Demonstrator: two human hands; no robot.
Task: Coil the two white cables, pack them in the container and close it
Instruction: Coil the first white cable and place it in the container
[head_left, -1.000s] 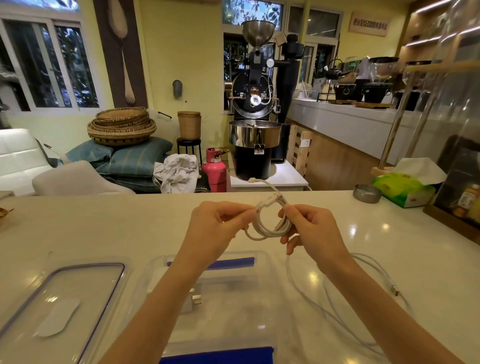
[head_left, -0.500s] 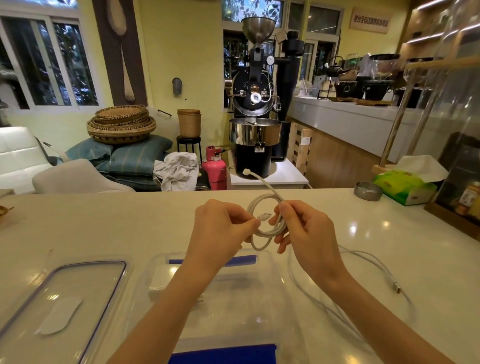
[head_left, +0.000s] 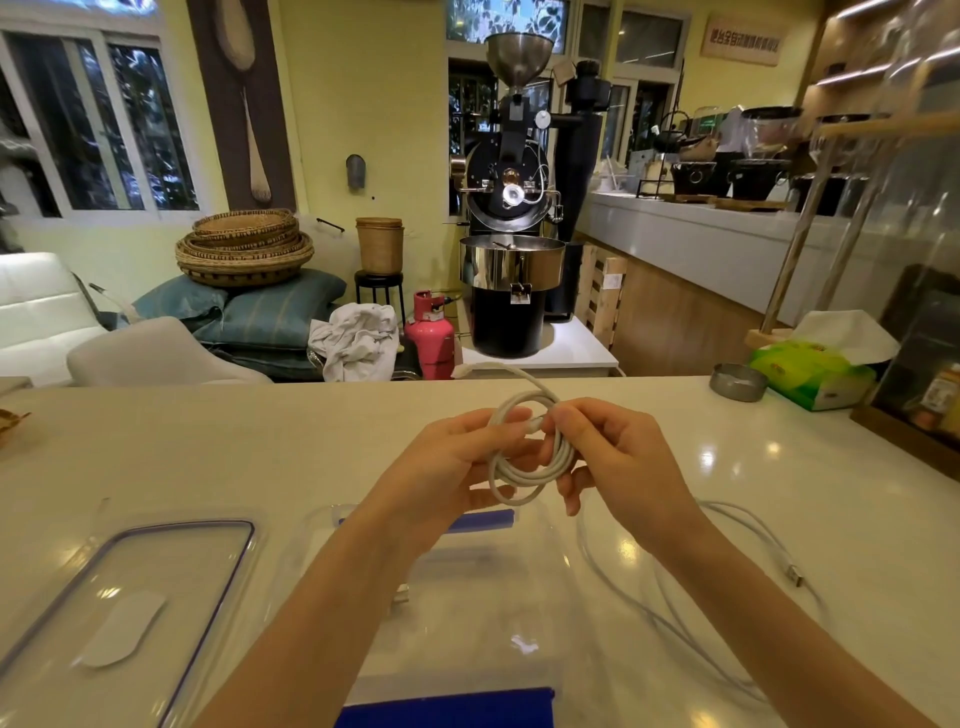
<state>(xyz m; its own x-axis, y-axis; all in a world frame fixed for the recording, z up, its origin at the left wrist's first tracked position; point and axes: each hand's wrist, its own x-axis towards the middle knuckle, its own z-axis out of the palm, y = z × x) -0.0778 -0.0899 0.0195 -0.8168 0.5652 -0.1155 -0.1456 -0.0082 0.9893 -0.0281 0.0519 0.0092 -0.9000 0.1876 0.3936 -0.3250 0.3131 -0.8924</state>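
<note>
A white counter (head_left: 208, 457) carries a clear open container (head_left: 566, 597) with blue latches, its lid (head_left: 119, 597) lying to the left. A loose white cable (head_left: 691, 613) sprawls on the right. Above the container, the left hand (head_left: 447, 467) and right hand (head_left: 623, 462) together pinch a coiled white cable (head_left: 524, 467), one plug end sticking up.

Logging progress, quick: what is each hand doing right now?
Left hand: closed, holding the coiled white cable.
Right hand: closed, pinching the same coil near its top.
</note>
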